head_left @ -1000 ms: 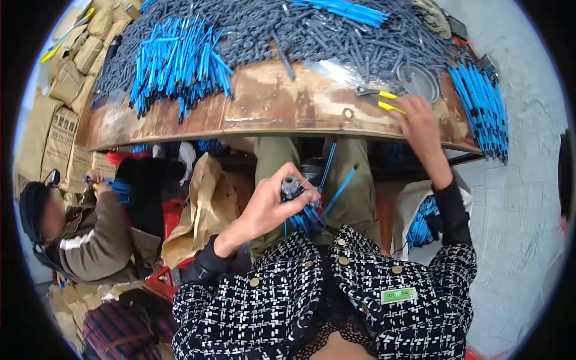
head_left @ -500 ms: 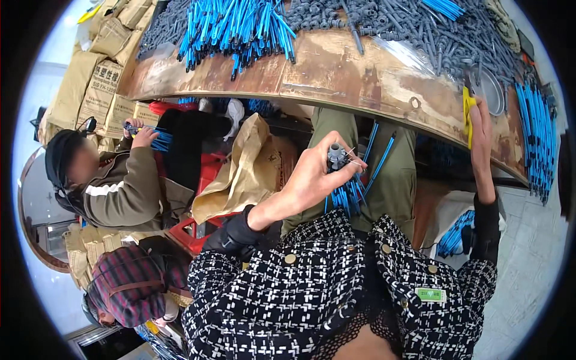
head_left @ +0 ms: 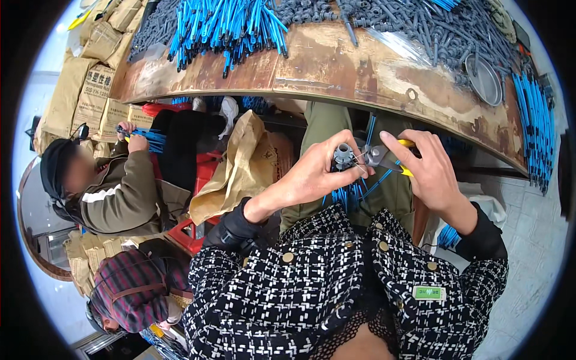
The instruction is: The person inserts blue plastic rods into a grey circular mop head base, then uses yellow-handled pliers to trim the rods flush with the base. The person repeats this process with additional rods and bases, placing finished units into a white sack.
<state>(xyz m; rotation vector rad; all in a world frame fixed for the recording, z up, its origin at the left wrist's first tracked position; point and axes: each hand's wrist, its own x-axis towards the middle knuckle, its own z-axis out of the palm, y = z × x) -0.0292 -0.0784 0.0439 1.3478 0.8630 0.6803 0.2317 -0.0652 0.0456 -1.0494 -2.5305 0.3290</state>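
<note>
Left hand (head_left: 318, 172) closed around a bundle (head_left: 342, 155) of blue rods; right hand (head_left: 433, 171) holds yellow-handled pliers (head_left: 376, 156) just beside it.
Bundle sits inside the left grip, grey ends up between thumb and fingers, blue lengths hanging below; thin wire (head_left: 360, 162) juts from its right side. Right fingers are curled partway about the spread handles, pliers head next to the wire; contact between the two cannot be told. At right, near the right forearm, a white sack (head_left: 494, 210) contains more blue rods (head_left: 448, 236). At left, a brown paper sack (head_left: 237, 171) stands creased, contents hidden. Beyond, the table (head_left: 336, 66) carries heaped grey parts (head_left: 420, 37), piled blue rods (head_left: 227, 29) at left and a round dish (head_left: 485, 83) at far right.
</note>
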